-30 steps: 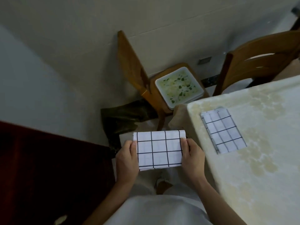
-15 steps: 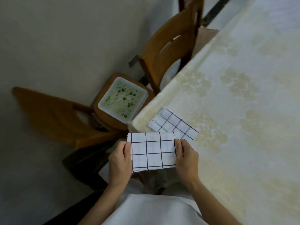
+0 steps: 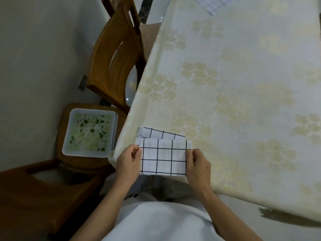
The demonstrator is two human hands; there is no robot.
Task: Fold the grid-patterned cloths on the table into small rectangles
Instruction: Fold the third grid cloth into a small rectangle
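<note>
A person held a folded, grid-patterned held cloth [image 3: 163,157] in the lower middle of the frame, over the near left corner of the desk [image 3: 243,84]. The left hand [image 3: 127,160] pinched its left edge, thumb on top and fingers [image 3: 137,150] curled at the upper left corner. The right hand [image 3: 198,164] pinched the right edge the same way, so both hands gripped the cloth, which stretched flat between them as a small rectangle. Whether it touched the desk could not be told.

Just above it in the frame, a second cloth [image 3: 161,133], also folded, lay on the desk at a slight angle. Its near part was covered by the held cloth. At the top edge of the frame, right of centre, a corner of a third cloth [image 3: 213,2] lay on the desk, well apart from the other two.

The desk wore a pale covering with a faint yellow flower pattern and filled the right half of the frame. A wooden chair [image 3: 112,58] stood against its left edge in the upper left. Below that, at middle left, a white tray [image 3: 89,134] with a green leaf pattern rested on the seat of a second chair [image 3: 74,164]. The person's white shirt [image 3: 156,223] filled the bottom centre.
</note>
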